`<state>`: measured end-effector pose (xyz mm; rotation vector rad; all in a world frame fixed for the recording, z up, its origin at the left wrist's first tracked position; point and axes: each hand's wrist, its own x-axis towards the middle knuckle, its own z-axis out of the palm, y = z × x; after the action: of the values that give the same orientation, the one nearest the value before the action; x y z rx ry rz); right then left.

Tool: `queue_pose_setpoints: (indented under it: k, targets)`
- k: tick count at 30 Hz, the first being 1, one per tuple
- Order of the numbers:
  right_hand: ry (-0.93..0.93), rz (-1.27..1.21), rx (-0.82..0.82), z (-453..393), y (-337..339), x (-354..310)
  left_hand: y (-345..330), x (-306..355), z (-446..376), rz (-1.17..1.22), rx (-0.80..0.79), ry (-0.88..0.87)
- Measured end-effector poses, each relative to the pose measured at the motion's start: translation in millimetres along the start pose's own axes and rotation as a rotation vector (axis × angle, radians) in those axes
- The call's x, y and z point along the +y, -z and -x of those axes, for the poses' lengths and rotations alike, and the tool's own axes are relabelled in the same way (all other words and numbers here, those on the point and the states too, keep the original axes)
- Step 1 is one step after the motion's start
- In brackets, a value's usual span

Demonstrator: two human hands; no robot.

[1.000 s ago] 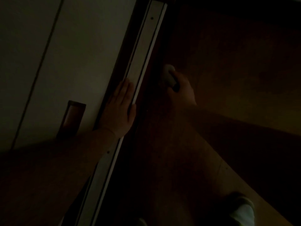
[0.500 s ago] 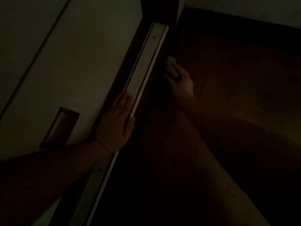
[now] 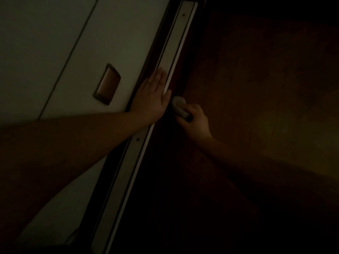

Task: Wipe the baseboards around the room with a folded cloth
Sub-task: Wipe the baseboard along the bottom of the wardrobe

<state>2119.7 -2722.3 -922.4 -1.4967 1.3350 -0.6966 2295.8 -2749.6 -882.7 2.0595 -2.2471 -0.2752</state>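
Observation:
The room is very dim. My right hand (image 3: 194, 121) grips a pale folded cloth (image 3: 178, 105) and holds it against the dark strip (image 3: 178, 83) that runs along the foot of a sliding door. My left hand (image 3: 152, 96) lies flat with straight fingers on the pale door rail (image 3: 174, 44), right beside the cloth. Both forearms reach in from the lower edges of the view.
A white sliding door panel (image 3: 113, 39) with a recessed brown pull (image 3: 107, 84) fills the left. Dark wooden floor (image 3: 256, 88) spreads to the right. The rail continues down to the bottom edge.
My right hand has drawn the cloth back along the dark strip toward me, from well beyond my left hand to right beside it. My left hand stays flat on the rail.

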Motion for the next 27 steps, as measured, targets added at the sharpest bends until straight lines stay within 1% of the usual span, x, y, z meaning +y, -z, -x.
queue_pose_setpoints:
  k: [5, 11, 13, 17, 19, 23, 25, 27]
  targets:
    - [-0.077, -0.016, -0.133, 79, -26, 2, 5, 2, 3, -0.076, -0.037, -0.031]
    - [-0.189, -0.107, -0.328, 103, -18, 12, 9, 6, 4, -0.080, -0.077, -0.045]
    - [-0.216, -0.172, -0.308, 101, -8, 15, 14, 6, 0, -0.085, -0.061, -0.069]
    - [-0.321, -0.297, -0.186, 81, 14, 21, 19, 2, -23, -0.071, 0.022, -0.090]
    - [-0.317, -0.300, -0.135, 63, 26, 26, 20, 3, -46, -0.050, 0.030, -0.063]
    - [-0.319, -0.287, -0.022, 19, 48, 29, 18, 10, -96, -0.030, 0.012, 0.047]
    - [-0.322, -0.283, 0.002, -6, 58, 30, 13, 11, -106, 0.006, 0.010, 0.093]
    - [-0.313, -0.280, 0.011, -35, 66, 30, 5, 10, -110, 0.043, 0.024, 0.102]
